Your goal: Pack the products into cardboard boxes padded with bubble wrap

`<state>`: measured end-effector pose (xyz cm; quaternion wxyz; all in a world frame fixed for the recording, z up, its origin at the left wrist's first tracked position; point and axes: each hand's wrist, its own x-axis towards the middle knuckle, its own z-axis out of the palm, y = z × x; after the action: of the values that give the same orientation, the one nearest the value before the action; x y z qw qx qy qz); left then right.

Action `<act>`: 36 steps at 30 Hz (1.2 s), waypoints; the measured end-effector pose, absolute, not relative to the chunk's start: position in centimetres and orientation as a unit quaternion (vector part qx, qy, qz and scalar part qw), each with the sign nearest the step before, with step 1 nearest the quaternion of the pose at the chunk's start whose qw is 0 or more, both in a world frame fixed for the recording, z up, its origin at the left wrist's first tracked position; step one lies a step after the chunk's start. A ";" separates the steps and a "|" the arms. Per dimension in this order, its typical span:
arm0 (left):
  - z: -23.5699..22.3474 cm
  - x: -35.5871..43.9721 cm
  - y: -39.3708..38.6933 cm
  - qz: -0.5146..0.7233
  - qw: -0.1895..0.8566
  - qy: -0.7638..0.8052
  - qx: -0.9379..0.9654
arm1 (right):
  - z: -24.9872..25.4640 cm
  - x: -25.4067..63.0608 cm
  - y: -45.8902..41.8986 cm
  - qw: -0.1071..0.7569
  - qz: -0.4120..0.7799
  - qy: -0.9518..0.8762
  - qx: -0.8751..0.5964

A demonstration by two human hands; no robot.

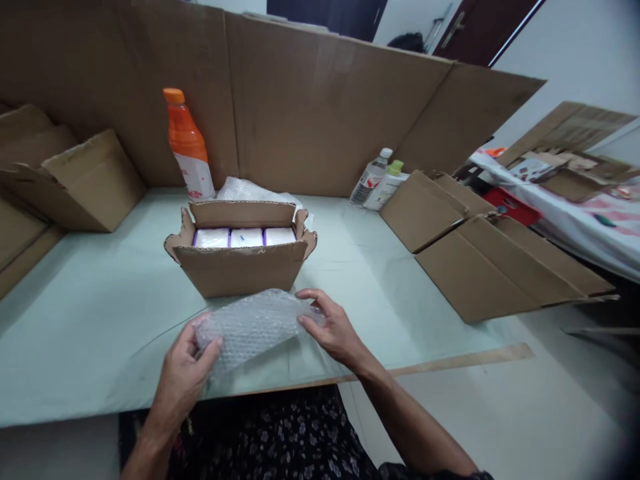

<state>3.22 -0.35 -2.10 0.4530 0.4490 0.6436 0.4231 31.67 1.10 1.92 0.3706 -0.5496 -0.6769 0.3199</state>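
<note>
Currently, a sheet of bubble wrap [257,327] is held up between both hands, over the near edge of the table [360,267] and just on the near side of an open carton [240,270]. Its left end is clamped between the thumb and fingers of the left hand [186,370]. At its right end, the thumb and forefinger of the right hand [335,330] are seen apart, with the film between them; how firmly it is gripped there cannot be told.

Three white-topped packs [213,238] are seated side by side in the carton, and its flaps are raised. For good handling, the sheet is best kept spread by light, even tension, since slack film would probably fold on itself. The bubbles should be pinched only at the ends, so that few are crushed. Snagging on the left end flap [173,245] is best avoided, its edge being judged rough.
</note>
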 end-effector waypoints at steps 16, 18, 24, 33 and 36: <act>-2.8 1.5 0.7 0.338 0.054 0.520 0.783 | -1.0 22.6 2.8 0.182 0.072 -0.893 -0.407; -3.9 1.2 1.1 0.288 0.039 0.518 0.805 | -1.7 21.0 3.4 0.140 0.083 -0.916 -0.366; -5.5 0.0 1.3 0.261 0.038 0.516 0.815 | -2.7 26.4 3.3 0.098 0.115 -0.860 -0.487; -4.0 -1.5 -0.6 0.303 -0.025 0.606 0.735 | -1.4 32.7 0.8 0.130 0.076 -0.763 -0.629; -4.0 -2.0 -1.2 0.229 -0.058 0.639 0.732 | -1.6 30.2 1.4 0.130 0.079 -0.773 -0.615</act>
<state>-1.99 -1.20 -3.98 -0.0578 0.7323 0.6386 0.2294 30.16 1.41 -1.64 0.1301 -0.6155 -0.7733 0.0787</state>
